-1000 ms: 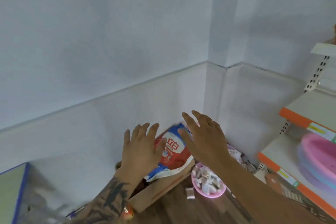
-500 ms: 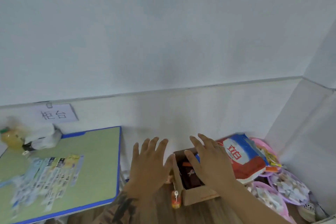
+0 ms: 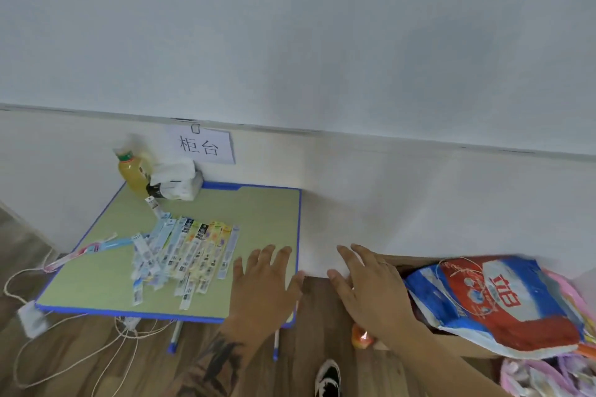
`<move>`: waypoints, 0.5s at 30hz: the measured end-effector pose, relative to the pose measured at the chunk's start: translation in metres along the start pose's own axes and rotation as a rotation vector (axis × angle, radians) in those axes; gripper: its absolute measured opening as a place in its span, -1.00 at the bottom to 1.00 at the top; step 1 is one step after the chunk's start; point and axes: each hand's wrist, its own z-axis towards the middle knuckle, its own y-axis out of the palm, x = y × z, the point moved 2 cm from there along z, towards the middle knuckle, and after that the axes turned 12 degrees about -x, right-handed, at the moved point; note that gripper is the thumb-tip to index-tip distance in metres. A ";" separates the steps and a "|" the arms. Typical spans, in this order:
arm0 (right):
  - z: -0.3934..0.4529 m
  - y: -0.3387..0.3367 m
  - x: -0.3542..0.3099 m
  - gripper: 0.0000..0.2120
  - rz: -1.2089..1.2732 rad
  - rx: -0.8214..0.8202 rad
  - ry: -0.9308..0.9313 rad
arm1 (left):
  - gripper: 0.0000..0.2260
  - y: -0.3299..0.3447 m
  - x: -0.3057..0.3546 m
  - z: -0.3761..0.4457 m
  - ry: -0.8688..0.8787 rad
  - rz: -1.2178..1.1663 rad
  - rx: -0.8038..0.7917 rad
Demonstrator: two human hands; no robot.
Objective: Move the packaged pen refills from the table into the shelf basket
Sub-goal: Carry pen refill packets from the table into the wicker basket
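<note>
Scattering is the main risk — the packaged pen refills [image 3: 185,256] lie in a loose, overlapping fan on the green tabletop [image 3: 258,219], at about ten o'clock from the left hand [image 3: 263,292]. Both hands are empty, each grip spread with fingers straight: the left hovers over the tabletop's near right corner, the right hand [image 3: 371,290] hangs beyond the edge, above the floor, toward three o'clock. The packets look thin, flat and slick, so a hasty sweep could push several off the near edge at six o'clock, down among the cables [image 3: 96,345]. A one-handed grab may pinch only the top few and let the rest slide out on the way. Up at eleven o'clock a juice bottle [image 3: 134,176] and a tissue pack [image 3: 175,182] stand close behind the fan — a reach carried too far could knock them. No shelf basket is in view, so the carry means turning away with a loose bundle.
</note>
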 end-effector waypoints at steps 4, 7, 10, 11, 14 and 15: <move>0.056 0.009 -0.023 -0.37 0.027 -0.049 -0.085 | -0.47 0.008 -0.039 0.025 -0.112 0.001 -0.034; 0.097 0.014 -0.037 -0.41 0.032 -0.086 -0.145 | -0.47 0.007 -0.063 0.046 -0.195 0.021 -0.069; 0.135 0.023 -0.049 -0.41 0.053 -0.151 -0.185 | -0.47 0.008 -0.084 0.069 -0.263 0.059 -0.088; 0.148 0.028 -0.053 -0.41 0.063 -0.180 -0.196 | -0.46 0.009 -0.090 0.077 -0.287 0.066 -0.097; 0.179 0.046 -0.068 -0.42 0.080 -0.268 -0.222 | -0.43 0.018 -0.110 0.097 -0.366 0.038 -0.121; 0.187 0.053 -0.075 -0.43 0.089 -0.302 -0.225 | -0.44 0.022 -0.117 0.101 -0.380 0.025 -0.123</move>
